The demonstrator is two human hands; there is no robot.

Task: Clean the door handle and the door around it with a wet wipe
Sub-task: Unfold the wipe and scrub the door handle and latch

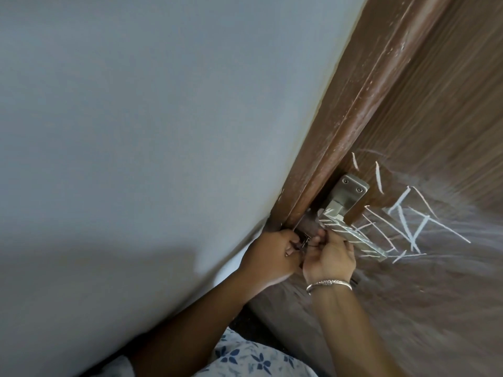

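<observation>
A brown wooden door [435, 118] fills the right side, with white chalk scribbles [408, 221] and a pale smear around the handle. The metal lever handle [362, 240] also carries chalk lines and hangs from a screwed back plate [351, 190]. My left hand [269, 254] is curled just below the handle's base, with its fingertips pinched on a small metal piece [301, 244] at the door's edge. My right hand [330, 261], with a silver bracelet, is pressed against the lever's near end. Its fingers are curled and hidden behind it. No wipe shows.
A brown door frame [362, 110] with scuffed paint runs diagonally beside the door. A plain grey wall [136, 131] takes up the whole left. Blue-flowered white clothing [253, 357] shows at the bottom edge.
</observation>
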